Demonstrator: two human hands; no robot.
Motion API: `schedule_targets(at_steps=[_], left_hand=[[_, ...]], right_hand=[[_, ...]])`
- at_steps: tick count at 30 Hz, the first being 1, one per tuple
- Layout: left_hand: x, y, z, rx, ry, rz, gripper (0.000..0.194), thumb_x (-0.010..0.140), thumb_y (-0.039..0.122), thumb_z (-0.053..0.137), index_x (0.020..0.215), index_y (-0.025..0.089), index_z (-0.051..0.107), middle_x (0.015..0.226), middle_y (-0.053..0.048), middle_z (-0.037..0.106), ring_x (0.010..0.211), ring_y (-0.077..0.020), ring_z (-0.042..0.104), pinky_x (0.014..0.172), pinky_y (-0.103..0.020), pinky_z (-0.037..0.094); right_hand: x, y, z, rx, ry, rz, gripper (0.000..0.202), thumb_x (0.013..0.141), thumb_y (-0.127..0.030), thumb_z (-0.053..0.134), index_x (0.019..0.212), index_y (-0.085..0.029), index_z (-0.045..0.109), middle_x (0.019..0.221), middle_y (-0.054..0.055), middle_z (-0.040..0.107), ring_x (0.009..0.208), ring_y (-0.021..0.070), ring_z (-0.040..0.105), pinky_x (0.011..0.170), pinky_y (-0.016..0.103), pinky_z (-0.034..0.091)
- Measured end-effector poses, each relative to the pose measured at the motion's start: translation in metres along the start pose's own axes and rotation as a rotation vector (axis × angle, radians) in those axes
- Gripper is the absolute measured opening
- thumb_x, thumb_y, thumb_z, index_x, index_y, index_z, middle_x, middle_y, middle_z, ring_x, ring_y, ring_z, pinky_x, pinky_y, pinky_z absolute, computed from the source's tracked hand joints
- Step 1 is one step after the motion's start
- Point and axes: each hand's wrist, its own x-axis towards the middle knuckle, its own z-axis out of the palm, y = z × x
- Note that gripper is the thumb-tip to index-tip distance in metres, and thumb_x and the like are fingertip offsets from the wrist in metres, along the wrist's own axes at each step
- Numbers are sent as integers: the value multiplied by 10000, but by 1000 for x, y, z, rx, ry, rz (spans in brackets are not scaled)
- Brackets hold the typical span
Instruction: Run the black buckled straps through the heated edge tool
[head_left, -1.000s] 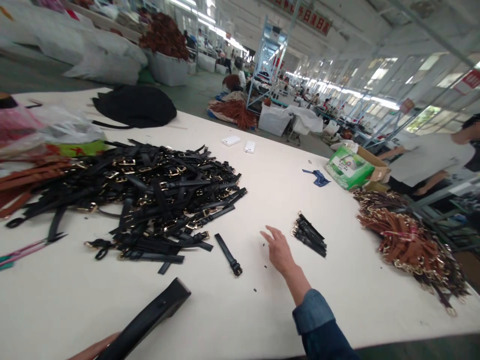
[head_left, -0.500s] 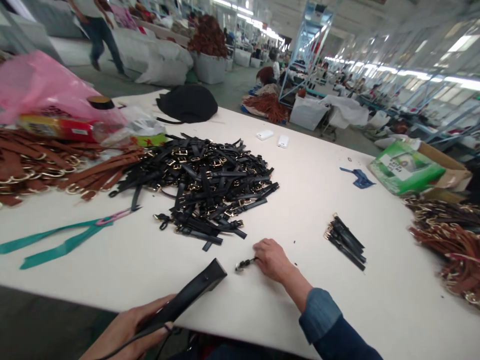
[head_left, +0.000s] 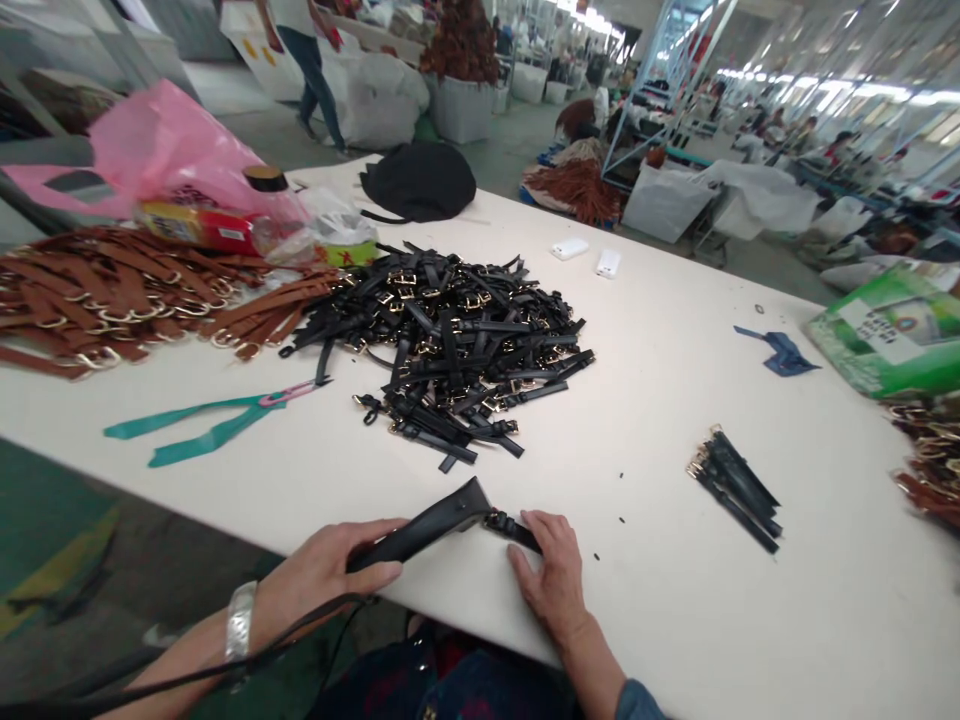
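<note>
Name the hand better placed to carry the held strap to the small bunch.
Probably the right hand: it holds the strap and is nearer the bunch; the left hand grips a black object.

Grey-green floor (head_left: 504, 160) (strip lights (head_left: 874, 92) overhead)

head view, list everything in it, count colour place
table: one, white, foreground
strap pile: many, black, table centre
strap bundle: several, black, table right
loose strap: one, black, near edge
long piece: one, black, near edge
brown straps: many, brown, left; more at right
scissors: one pair, teal and pink, left
bag: one, pink, back left
cloth item: one, black, far edge
small slabs: two, white, far side
scrap: one, blue, right
box: one, green, right edge
bins: several, white, background
people: several, varied clothes, background
left hand: one, silver bracelet, around long piece
right hand: one, blue cuff, on loose strap
</note>
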Motion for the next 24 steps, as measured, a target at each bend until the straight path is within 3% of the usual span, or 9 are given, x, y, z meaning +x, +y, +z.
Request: schedule_targets(at_steps=[3,7,11,17,21,24], left_hand=[[5,2,3,21,-89,11,521,828,559,546,1273,294,596,1136,4,695,970,-263,636,902,-295,477],[4,2,7,13,-57,-2,541,817,571,541,1272,284,601,1123,5,704,939,-267,640,896,-296,478],[-4,1,4,-65,-52,3,524,845,534,540,1312,296,561,1127,13,697,956,-254,637,933,-305,465],[-21,1,-8,-221,6,-13,514,856,475,579,1338,302,532,1247,9,645,1107,-270,588,1025,-351,427],[-28,-2,-17,-236,66,-37,523,833,466,616,1325,304,546,1280,13,627,1108,-285,599,1025,-366,439],[-33,-5,-23,-236,111,-45,533,832,469,613,1330,292,541,1293,10,618,1102,-290,604,1023,-378,445]], right_hand=[[10,-4,3,-10,-34,30,351,794,-279,664,1140,-233,622,1025,90,631,952,264,536,828,438,453],[19,-7,4,5,-54,36,196,806,-268,656,999,-232,661,906,69,630,882,239,538,807,398,446],[22,-14,3,100,-66,78,162,792,-208,608,952,-201,626,890,61,612,849,210,551,774,343,452],[47,-39,8,425,-77,348,136,718,-169,570,847,-201,539,714,-29,570,639,136,514,631,258,425],[66,-51,16,746,-192,374,207,696,-179,596,897,-202,550,782,-17,642,698,146,573,667,257,448],[67,-52,20,734,-321,309,273,713,-178,593,984,-211,611,883,6,670,802,171,610,754,289,467]])
